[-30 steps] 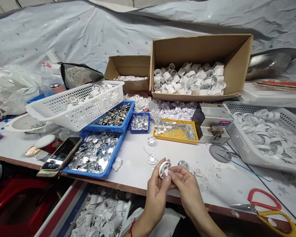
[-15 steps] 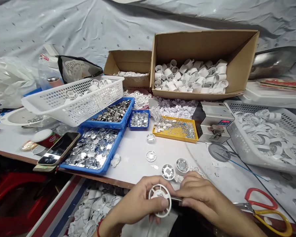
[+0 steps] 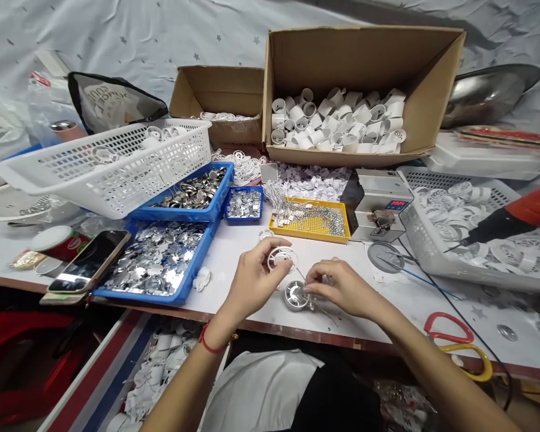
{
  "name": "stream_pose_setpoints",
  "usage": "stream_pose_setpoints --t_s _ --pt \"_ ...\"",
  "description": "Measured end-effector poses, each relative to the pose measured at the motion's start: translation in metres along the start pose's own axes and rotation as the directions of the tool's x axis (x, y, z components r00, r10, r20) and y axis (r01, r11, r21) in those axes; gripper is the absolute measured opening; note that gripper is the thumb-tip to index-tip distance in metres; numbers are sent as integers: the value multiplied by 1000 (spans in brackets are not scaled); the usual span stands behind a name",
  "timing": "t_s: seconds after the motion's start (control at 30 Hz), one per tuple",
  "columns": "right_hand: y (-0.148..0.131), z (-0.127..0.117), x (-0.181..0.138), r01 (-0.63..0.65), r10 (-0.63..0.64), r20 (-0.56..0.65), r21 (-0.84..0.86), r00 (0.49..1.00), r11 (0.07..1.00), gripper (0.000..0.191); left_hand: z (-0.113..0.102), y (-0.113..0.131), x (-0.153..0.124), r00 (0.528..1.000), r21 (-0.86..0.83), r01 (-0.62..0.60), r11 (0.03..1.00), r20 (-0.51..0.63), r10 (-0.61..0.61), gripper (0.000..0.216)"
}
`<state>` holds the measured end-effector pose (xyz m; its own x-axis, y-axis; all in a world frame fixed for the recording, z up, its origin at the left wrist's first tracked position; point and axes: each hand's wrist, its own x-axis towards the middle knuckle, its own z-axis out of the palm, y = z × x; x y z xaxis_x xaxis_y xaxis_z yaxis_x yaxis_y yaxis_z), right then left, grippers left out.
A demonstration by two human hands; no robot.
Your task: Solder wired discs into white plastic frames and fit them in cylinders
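My left hand is closed on a white round plastic ring part, held just above the white table. My right hand pinches something small beside a round disc with a metal centre that lies on the table between both hands. What the right fingers hold is too small to name. A yellow tray of small wired parts sits just beyond my hands.
Blue trays of metal pieces and a white basket stand at left, a phone near the edge. Cardboard boxes of white tubes at the back, a small grey machine, another white basket, red-yellow scissors at right.
Both hands moved forward from the table's edge onto the table. The left hand lifted the white ring; the right hand came down by the metal-centred disc. The view shifted downward.
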<state>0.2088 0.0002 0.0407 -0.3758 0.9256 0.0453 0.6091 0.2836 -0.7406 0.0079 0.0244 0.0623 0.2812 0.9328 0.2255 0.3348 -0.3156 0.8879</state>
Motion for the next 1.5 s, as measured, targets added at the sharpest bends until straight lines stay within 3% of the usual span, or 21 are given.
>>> stream_pose_setpoints --t_s 0.17,0.37,0.7,1.3,1.5 --pt "8 9 13 94 -90 30 -173 995 980 10 1 -22 -12 992 -16 87 996 -86 -88 26" --pt "11 9 17 221 -197 111 -271 974 937 11 0 -23 -21 987 -36 128 991 -96 -131 25" --pt "20 9 22 291 -263 174 -162 949 943 10 -2 -24 -36 987 -45 141 989 -64 -144 24" --pt "36 23 11 389 -397 -101 -90 912 917 13 -2 -27 -46 992 52 124 991 -41 -122 26" --pt "39 25 10 429 -440 -91 -118 894 896 15 -2 -25 -47 994 68 104 992 -31 -102 24"
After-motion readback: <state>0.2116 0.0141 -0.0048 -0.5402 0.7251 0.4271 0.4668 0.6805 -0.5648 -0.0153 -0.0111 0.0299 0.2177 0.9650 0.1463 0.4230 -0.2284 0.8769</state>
